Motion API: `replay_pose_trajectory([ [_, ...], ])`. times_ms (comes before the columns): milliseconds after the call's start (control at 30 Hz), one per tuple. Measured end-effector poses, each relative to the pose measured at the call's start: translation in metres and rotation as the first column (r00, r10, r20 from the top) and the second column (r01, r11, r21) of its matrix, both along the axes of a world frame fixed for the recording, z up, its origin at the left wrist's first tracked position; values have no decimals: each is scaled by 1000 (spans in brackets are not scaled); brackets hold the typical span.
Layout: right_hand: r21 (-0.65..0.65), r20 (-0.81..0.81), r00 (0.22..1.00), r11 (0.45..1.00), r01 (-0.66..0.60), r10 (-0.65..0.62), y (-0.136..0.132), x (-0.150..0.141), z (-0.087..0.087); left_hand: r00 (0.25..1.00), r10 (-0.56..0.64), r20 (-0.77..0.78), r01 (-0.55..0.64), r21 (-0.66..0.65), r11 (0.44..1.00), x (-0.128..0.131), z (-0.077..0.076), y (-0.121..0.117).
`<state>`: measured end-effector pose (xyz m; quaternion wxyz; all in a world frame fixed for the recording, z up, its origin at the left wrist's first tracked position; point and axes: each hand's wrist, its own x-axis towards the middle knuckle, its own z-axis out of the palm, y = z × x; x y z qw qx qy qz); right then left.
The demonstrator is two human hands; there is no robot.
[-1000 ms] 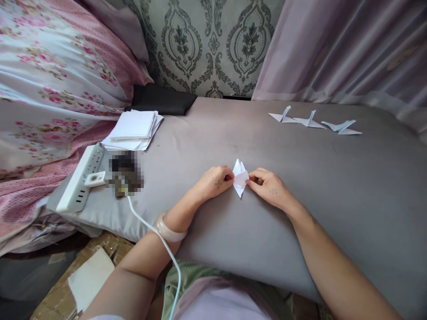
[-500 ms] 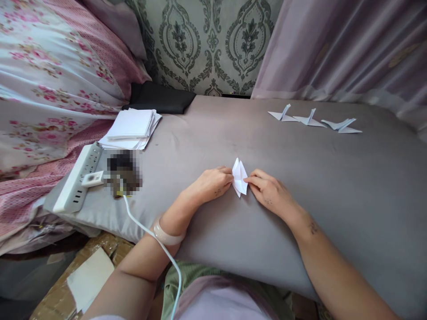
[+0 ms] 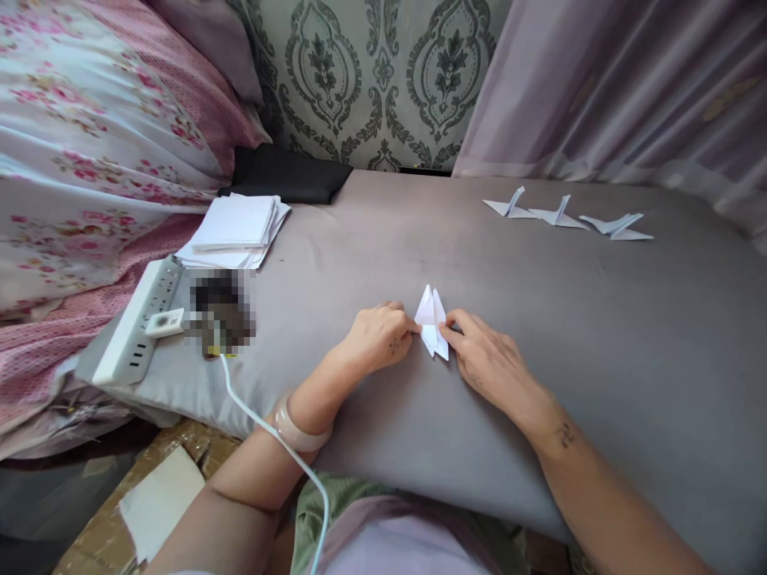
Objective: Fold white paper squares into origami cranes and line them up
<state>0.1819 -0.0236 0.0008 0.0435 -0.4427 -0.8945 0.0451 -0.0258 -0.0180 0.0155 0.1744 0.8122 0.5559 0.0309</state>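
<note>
Item: one folded paper [image 3: 429,319], white, just below and right of frame centre, our left hand [image 3: 384,335] and right hand [image 3: 486,353] pinched closed on its side edges; creases best pressed once we align the points.

A room in a home, by its soft furnishings.
Rose-patterned fabric [image 3: 89,152] drapes in folds at the left, ornate grey wallpaper [image 3: 383,48] lines the back, and a lilac curtain [image 3: 599,88] hangs at the right. Plain grey cloth [image 3: 359,247] covers the surface below them; a white power strip [image 3: 133,329] with 1 charger [image 3: 166,323] plugged in lies near its left edge.
</note>
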Motion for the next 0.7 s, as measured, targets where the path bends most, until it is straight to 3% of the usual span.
replay_pose_trajectory([
  [267, -180, -270, 959, 983, 33, -81, 14, 10, -6, 970, 6, 245, 3, -35, 999, -9, -11, 13],
  [500, -179, -303, 946, 982, 64, -117, 14, 5, -7, 932, 116, 345, -99, -66, 993, -10, -18, 17],
  [700, -174, -328, 925, 975, 141, -193, 17, 2, -13, 911, 48, 409, -21, -70, 997, -10, -19, 17],
])
